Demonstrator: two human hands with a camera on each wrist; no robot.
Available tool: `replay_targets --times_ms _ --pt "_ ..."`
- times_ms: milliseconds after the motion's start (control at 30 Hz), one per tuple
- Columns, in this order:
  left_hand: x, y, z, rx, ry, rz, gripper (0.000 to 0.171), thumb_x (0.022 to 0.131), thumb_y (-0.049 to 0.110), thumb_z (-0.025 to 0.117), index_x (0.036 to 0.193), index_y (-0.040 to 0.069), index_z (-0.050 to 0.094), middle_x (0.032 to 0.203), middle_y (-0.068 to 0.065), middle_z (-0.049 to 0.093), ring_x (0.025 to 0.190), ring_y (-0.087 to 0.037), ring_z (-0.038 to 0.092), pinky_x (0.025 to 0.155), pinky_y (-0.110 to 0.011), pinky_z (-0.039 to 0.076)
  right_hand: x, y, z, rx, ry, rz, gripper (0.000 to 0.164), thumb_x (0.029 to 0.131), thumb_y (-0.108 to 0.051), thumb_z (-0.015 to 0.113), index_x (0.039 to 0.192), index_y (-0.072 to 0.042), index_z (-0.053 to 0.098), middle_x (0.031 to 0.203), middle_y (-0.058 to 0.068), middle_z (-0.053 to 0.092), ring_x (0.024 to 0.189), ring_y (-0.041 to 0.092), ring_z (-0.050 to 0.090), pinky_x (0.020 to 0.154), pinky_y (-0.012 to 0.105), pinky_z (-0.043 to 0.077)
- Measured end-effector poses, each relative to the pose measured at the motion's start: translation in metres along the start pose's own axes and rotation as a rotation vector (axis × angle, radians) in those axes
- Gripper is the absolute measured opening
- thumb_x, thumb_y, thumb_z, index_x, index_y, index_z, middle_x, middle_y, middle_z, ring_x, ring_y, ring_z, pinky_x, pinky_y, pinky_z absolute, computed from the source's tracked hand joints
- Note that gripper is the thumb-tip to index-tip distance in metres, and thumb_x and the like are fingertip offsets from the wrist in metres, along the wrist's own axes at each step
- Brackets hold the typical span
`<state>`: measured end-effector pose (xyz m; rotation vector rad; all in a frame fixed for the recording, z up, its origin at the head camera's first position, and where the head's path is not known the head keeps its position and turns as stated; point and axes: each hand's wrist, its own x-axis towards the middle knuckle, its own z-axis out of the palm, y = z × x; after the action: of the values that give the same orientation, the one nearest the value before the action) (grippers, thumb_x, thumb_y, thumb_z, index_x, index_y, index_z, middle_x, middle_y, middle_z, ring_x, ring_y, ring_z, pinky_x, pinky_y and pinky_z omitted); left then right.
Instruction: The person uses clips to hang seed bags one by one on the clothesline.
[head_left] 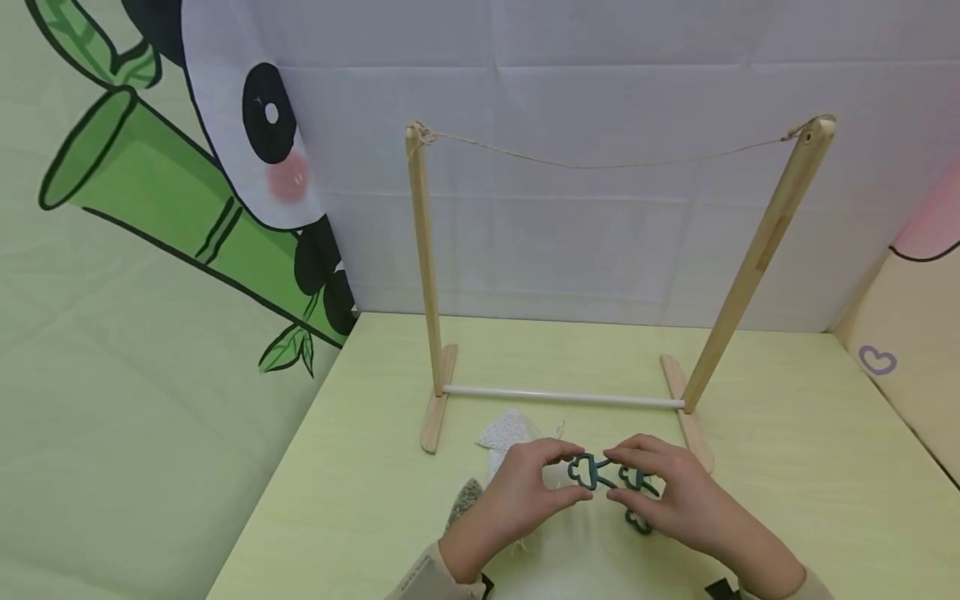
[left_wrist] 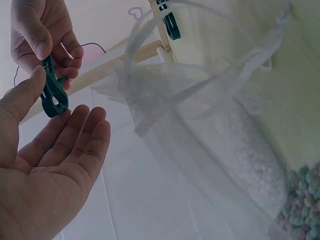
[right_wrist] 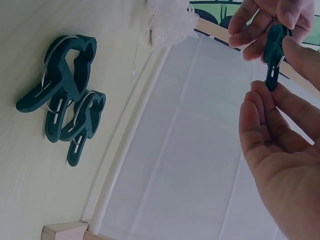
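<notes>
In front of me, my two hands meet at a dark green spring clip (head_left: pixel 591 472) held above the table. My left hand (head_left: pixel 517 492) pinches its rounded end between thumb and fingers; in the left wrist view the other fingers of this hand (left_wrist: pixel 65 165) are stretched out. The right hand (head_left: pixel 675 496) pinches the clip's handle end, its fingertips at the tip of a handle in the right wrist view. Two more green clips lie on the table close together beneath the right hand, a larger-looking clip (right_wrist: pixel 75 65) beside another clip (right_wrist: pixel 90 117).
A wooden frame stands behind the hands, with two posts (head_left: pixel 423 258), a sagging string (head_left: pixel 577 166) across the top and a white rod (head_left: pixel 562 396) below. Left of the hands lie a sheer bag (left_wrist: pixel 250 150) of white pellets and some mottled green bits (left_wrist: pixel 302 205).
</notes>
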<state>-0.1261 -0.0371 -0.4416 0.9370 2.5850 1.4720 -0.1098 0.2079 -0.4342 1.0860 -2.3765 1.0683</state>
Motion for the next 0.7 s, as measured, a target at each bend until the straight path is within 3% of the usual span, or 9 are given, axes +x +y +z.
replay_targets --times_ms 167,400,700 --pt "-0.0014 0.0003 -0.0028 -0.009 0.013 0.021 0.036 0.087 0.019 0.084 0.12 0.009 0.073 0.115 0.002 0.072 0.106 -0.007 0.064 0.092 -0.036 0.054 -0.0005 0.0005 -0.0002 -0.004 -0.004 0.002 0.048 0.076 -0.004 0.089 0.12 -0.009 0.072 0.112 -0.011 0.065 0.097 0.012 0.066 0.079 0.027 0.055" --pt "-0.002 -0.0006 -0.0052 -0.006 0.035 0.019 0.029 0.087 0.017 0.084 0.114 0.009 0.077 0.11 0.007 0.072 0.102 -0.005 0.065 0.09 -0.029 0.053 -0.001 0.002 -0.0021 0.014 -0.007 0.011 0.045 0.078 -0.005 0.089 0.12 -0.009 0.073 0.112 -0.009 0.066 0.097 0.01 0.065 0.078 0.018 0.05" --pt "0.0008 -0.0016 -0.0061 -0.025 0.036 0.049 0.019 0.088 0.012 0.082 0.107 0.008 0.08 0.102 0.005 0.075 0.095 -0.007 0.069 0.084 -0.024 0.054 -0.001 0.0012 -0.0048 0.023 -0.011 0.022 0.045 0.077 -0.003 0.089 0.119 -0.01 0.073 0.111 -0.011 0.066 0.097 0.009 0.064 0.076 0.019 0.051"
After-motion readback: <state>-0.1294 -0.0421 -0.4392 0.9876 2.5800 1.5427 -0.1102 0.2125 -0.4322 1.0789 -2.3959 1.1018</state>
